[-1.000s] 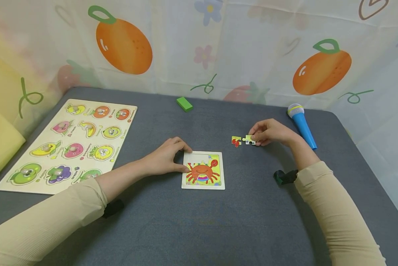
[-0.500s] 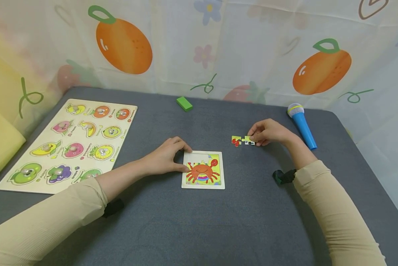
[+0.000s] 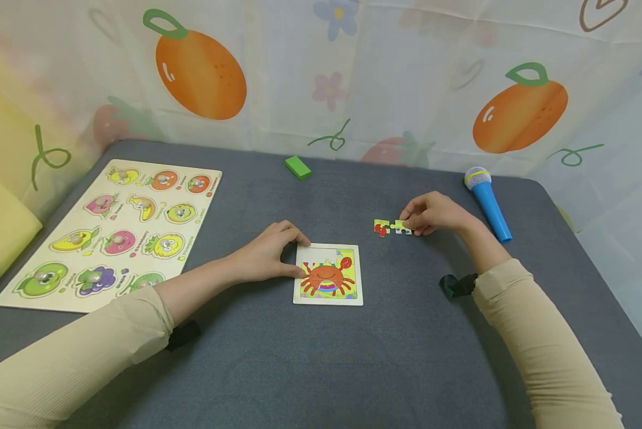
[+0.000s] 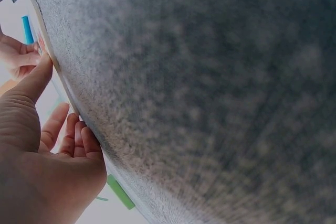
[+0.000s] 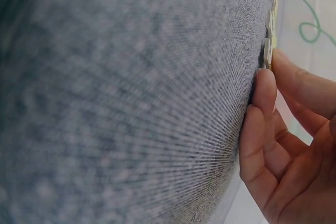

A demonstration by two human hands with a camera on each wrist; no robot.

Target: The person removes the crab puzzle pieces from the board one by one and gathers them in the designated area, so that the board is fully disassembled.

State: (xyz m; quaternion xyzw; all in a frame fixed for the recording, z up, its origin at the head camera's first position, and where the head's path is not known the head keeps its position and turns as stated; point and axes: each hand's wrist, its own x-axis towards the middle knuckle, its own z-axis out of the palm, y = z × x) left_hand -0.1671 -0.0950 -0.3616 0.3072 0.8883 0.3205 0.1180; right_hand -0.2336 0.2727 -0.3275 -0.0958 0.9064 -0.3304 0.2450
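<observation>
A small white-framed crab jigsaw board lies flat on the table; bare tray shows at its upper left. My left hand holds its left side, thumb at the left edge and index finger at the top-left corner. In the left wrist view, the left thumb meets the board's thin edge. To the board's right, my right hand pinches a yellow-and-white puzzle piece by its right end, low at the table. Beside that piece lies a red-and-yellow puzzle piece. Fingers partly cover the pinched piece.
A large fruit peg puzzle lies on the left, partly under the left forearm. At the back sits a green block. A blue toy microphone lies beyond the right wrist. A printed curtain borders the grey table.
My right hand has shifted very slightly left, and the pinched puzzle piece now sits a little closer to the red-and-yellow one. The left hand and board have stayed put.
</observation>
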